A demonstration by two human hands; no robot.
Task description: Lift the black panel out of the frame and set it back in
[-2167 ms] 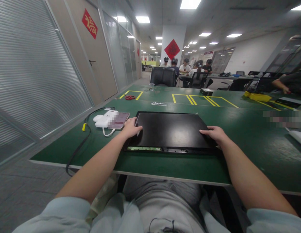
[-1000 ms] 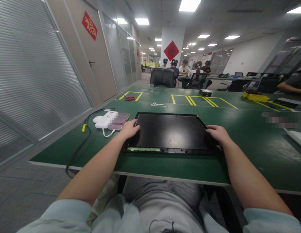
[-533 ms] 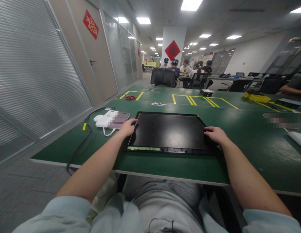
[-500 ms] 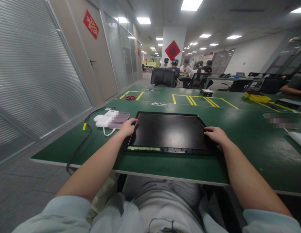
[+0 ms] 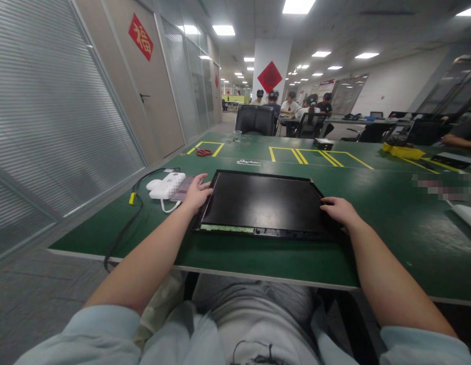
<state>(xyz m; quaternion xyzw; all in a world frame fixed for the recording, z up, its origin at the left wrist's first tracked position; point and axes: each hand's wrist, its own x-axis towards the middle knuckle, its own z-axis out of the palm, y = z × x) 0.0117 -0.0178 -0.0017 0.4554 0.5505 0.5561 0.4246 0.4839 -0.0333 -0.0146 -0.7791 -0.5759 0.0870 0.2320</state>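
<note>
A black display panel (image 5: pixel 264 200) lies before me on the green table, with a green circuit strip (image 5: pixel 227 229) along the left part of its near edge. At its left edge is my left hand (image 5: pixel 197 193), fingers apart; whether a fingertip still touches the frame I cannot tell. My right hand (image 5: pixel 339 210) grips the panel's right edge, thumb and fingers closed around it. Just behind my left hand lie a phone (image 5: pixel 182 188) and a white device (image 5: pixel 167 185) with a short white cable.
Red-handled scissors (image 5: pixel 204 152), a small metal tool (image 5: pixel 248 162) and a clear cup (image 5: pixel 237 135) stand or lie farther back on the table (image 5: pixel 144 235). A black cable (image 5: pixel 125 233) hangs over the left edge. Yellow items (image 5: pixel 402 151) lie at right, near another person's arm.
My left hand has loosened from the panel's left edge, its fingers spreading and lifting outward. The panel's far edge appears slightly higher. My right hand stays at the right edge.
</note>
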